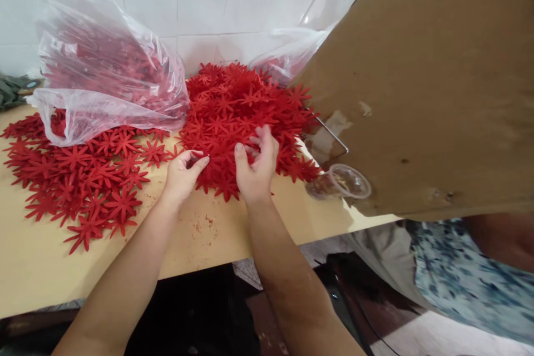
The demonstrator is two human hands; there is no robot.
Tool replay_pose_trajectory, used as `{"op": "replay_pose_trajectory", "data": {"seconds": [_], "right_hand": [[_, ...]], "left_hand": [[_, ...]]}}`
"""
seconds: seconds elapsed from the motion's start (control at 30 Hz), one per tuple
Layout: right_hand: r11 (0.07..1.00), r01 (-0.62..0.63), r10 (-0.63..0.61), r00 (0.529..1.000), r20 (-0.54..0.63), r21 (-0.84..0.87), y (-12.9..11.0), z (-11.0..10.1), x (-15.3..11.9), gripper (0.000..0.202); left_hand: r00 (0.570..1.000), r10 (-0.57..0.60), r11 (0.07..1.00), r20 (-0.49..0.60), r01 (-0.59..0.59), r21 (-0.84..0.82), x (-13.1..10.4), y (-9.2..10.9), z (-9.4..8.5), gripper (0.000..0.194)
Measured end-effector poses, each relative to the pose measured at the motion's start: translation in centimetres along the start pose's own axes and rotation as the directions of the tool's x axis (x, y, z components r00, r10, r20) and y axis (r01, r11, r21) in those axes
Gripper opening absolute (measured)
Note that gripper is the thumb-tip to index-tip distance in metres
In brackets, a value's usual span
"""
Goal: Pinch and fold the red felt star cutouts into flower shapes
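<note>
Forearms: both bare forearms (133,267) come nearest, rising from the bottom edge and reaching over the table (287,222).
Left hand: the left hand (183,173) has thumb and forefinger tips almost together, with a trace of red at them; whether it grips a piece or the red lies behind, I cannot tell.
Right hand: the right hand (258,169) is loosely spread, thumb apart from the curved fingers, above the near side of the middle pile; nothing shows in its grasp.
Middle pile: a heap of red flower-shaped pieces (242,105) lies in front of and beyond both hands.
Left pile: more red pieces (83,178) spread over the table, partly under a bag.
Crumbs: small reddish crumbs (206,223) dot the wood between the forearms.
Cup: a clear plastic cup (350,181) lies on its side right of the middle pile, near a bent metal rod (336,136).
Bags: a large clear bag (112,78) full of red stands at left; another bag (287,55) sits behind the middle pile.
Right side: a big brown board (429,94) leans in, above someone's blue-and-white patterned clothing (467,278).
Back: white tiled wall (208,0).
</note>
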State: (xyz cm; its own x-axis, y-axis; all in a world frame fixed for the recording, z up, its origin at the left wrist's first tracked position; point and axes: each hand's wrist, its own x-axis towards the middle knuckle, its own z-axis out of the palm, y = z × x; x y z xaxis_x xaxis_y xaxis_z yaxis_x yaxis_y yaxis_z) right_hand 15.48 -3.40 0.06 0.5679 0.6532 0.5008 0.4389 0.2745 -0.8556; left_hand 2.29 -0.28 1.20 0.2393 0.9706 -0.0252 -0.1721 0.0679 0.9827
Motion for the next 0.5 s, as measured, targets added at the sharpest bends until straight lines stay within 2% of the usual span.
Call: {"op": "replay_pose_trajectory", "data": {"seconds": [0.07,0.13,0.2,0.23,0.3,0.4,0.5], "right_hand": [[0.996,-0.058,0.044,0.981,0.190,0.067,-0.8,0.2,-0.5,0.039],[0.965,-0.213,0.135,0.901,0.413,0.150,-1.4,0.7,-1.0,0.034],[0.916,-0.341,0.188,0.829,0.527,0.211,-1.5,1.2,-1.4,0.033],[0.897,-0.376,0.199,0.813,0.547,0.233,-1.5,1.4,-1.4,0.033],[0.873,-0.410,0.218,0.811,0.543,0.264,-1.3,1.7,-1.4,0.031],[0.867,-0.412,0.235,0.835,0.498,0.282,-1.0,1.6,-1.1,0.030],[0.885,-0.371,0.215,0.862,0.459,0.281,-1.0,1.4,-0.8,0.025]], "left_hand": [[1.000,0.017,0.999,0.006,-0.018,0.032,0.1,-0.2,0.0,0.013],[0.999,0.045,0.998,0.013,-0.046,0.048,0.2,-0.4,-0.1,0.011],[0.996,0.082,0.994,0.020,-0.083,0.067,0.3,-0.6,-0.1,0.009],[0.995,0.099,0.991,0.024,-0.100,0.085,0.3,-0.6,-0.2,0.009],[0.990,0.137,0.981,0.042,-0.141,0.130,0.2,-0.6,-0.1,0.013],[0.977,0.201,0.960,0.066,-0.210,0.187,-0.3,-0.4,0.0,0.019],[0.970,0.241,0.946,0.025,-0.240,0.220,-0.4,-0.1,-0.1,0.019]]}}
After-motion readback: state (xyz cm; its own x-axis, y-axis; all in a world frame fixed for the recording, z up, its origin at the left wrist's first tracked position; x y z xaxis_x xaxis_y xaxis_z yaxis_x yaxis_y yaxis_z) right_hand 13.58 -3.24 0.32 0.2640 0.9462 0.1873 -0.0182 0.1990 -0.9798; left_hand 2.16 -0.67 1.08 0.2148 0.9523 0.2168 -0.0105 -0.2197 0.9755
